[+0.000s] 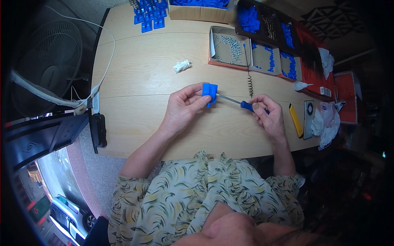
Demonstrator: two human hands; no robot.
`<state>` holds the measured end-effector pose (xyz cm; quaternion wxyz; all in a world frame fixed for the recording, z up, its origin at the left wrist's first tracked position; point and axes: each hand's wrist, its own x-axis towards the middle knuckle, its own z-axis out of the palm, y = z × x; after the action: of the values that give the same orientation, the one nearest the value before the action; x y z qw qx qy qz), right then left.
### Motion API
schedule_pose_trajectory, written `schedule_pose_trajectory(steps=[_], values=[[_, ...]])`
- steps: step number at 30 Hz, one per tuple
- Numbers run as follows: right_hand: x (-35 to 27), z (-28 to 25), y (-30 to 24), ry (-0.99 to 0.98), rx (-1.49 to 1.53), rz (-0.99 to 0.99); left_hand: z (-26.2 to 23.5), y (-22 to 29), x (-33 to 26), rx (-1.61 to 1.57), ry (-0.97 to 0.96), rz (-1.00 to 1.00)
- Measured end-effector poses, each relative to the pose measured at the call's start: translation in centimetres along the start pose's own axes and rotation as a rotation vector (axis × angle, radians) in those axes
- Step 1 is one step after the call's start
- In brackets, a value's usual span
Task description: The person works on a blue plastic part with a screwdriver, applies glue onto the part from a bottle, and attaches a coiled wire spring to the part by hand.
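Between the thumb and fingers of my left hand (184,104) is a small blue plastic part (209,91), held up above the wooden table. My right hand (267,117) grips the blue handle of a screwdriver (233,99). Its metal shaft points left, and the tip meets the right side of the blue part; whether it sits in a screw is too small to tell. Beyond my right hand lies a thin dark rod with a coiled spring section (250,84) and a blue tip, reaching over the edge of a cardboard tray.
The cardboard tray (210,47) holds small metal balls and blue pieces. Several blue assemblies (150,15) stand far left, beside a box (197,14) of blue parts. A crumpled white tissue (182,66) lies mid-table. At right are a yellow cutter (295,120) and a phone (308,119); a fan (51,61) stands left.
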<state>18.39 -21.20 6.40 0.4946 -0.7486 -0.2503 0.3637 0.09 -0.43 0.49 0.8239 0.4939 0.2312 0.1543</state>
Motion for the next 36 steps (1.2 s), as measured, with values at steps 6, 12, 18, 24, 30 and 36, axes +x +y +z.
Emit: schedule_pose_trajectory(steps=[6,12,18,24,30,36], values=[[0.3,0.3,0.5,0.078,-0.182,-0.362,0.1,-0.1,0.0,0.003,0.017,0.015],[0.5,-1.5,-0.2,-0.183,-0.132,-0.060,0.1,-0.4,-0.1,0.038,0.023,0.019],[0.9,0.0,0.3,-0.076,-0.026,-0.180,0.3,-0.5,-0.1,0.030,0.002,0.015],[0.7,-0.8,0.3,-0.046,-0.046,-0.006,0.5,-0.1,-0.3,0.049,-0.005,0.020],[0.6,-0.8,-0.5,-0.129,-0.031,-0.036,0.2,-0.2,-0.2,0.053,-0.014,0.019],[0.5,-0.8,0.5,-0.046,-0.198,-0.309,0.2,0.0,-0.2,0.079,0.006,0.003]])
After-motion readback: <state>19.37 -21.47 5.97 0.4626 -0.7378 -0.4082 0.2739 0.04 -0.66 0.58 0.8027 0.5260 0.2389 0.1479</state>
